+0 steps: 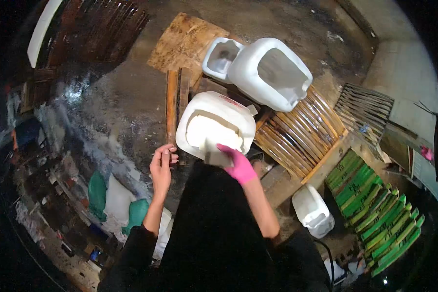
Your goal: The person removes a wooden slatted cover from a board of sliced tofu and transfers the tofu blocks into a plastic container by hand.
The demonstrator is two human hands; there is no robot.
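Observation:
In front of me stands a white plastic jerrycan [184, 134] with a cut-out side, and bright white material [211, 131] fills its opening. My right hand [239, 165], in a pink glove, grips a flat greyish scraper-like piece [216, 156] at the near rim of the opening. Its exact kind is unclear. My bare left hand [162, 164] hovers left of the jerrycan, apart from it, with fingers loosely curled and nothing visible in them.
Behind are a large cut white jerrycan [243, 68] and a smaller one [209, 61]. To the right are a slatted wooden rack [301, 136], another white jug [310, 207] and green slats [374, 209]. A board [185, 41] lies on the wet floor; sacks [117, 199] sit at left.

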